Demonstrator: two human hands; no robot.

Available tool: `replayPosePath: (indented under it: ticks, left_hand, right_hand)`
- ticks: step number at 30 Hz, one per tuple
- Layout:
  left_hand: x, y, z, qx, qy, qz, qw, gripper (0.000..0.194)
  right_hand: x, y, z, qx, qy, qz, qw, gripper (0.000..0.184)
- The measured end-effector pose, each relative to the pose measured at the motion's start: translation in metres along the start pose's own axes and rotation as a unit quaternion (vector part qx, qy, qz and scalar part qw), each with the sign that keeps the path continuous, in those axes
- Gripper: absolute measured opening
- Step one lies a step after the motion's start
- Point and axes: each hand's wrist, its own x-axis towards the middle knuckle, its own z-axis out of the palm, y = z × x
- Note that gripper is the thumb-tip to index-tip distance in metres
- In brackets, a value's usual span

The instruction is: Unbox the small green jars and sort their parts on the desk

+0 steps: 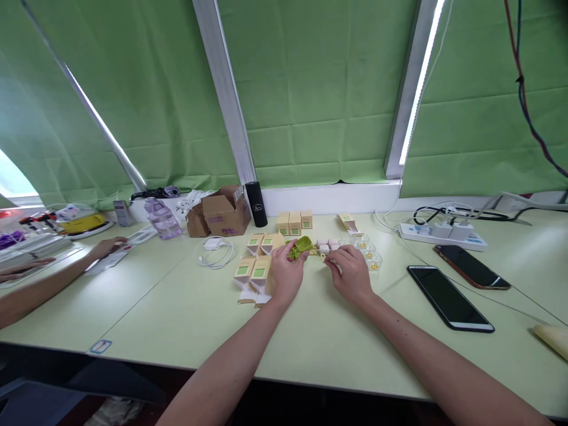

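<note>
My left hand [287, 269] is closed around a small olive-green plastic tray with hollows [303, 245], tilted above the table. To its right, my right hand [350, 271] pinches a small yellowish piece [323, 258] whose kind I cannot make out. Just beyond the fingers lie several small white and pinkish pieces [326, 245]. Clear plastic cups with yellow centres [373, 259] stand to the right of them. Left of my left hand, several small kraft boxes with green windows [259, 271] lie with their flaps open. More small boxes [294, 223] stand behind, closed.
A power strip [444, 234] and two phones, one black [473, 266] and one white-edged [449, 299], lie at right. A coiled white charger cable [217, 251], cardboard box [226, 212], black bottle [256, 204] and purple bottle [162, 219] are left. Another person's arm [53, 284] reaches in.
</note>
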Motion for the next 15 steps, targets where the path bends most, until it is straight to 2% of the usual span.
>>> replayPosePath:
  ticks: [6, 11, 15]
  left_hand:
    - [0.002, -0.004, 0.000, -0.012, 0.014, -0.042, 0.999, 0.044]
    - [0.001, -0.004, 0.000, -0.034, 0.016, -0.053, 0.998, 0.046]
    - [0.002, -0.003, -0.001, -0.050, 0.022, -0.055, 0.997, 0.046]
  right_hand:
    - [0.008, 0.006, 0.021, -0.082, -0.087, 0.030, 0.992, 0.017]
    - [0.018, 0.001, 0.037, -0.157, -0.174, 0.068, 0.970, 0.017]
    - [0.022, 0.000, 0.047, -0.195, -0.210, 0.085, 0.954, 0.021]
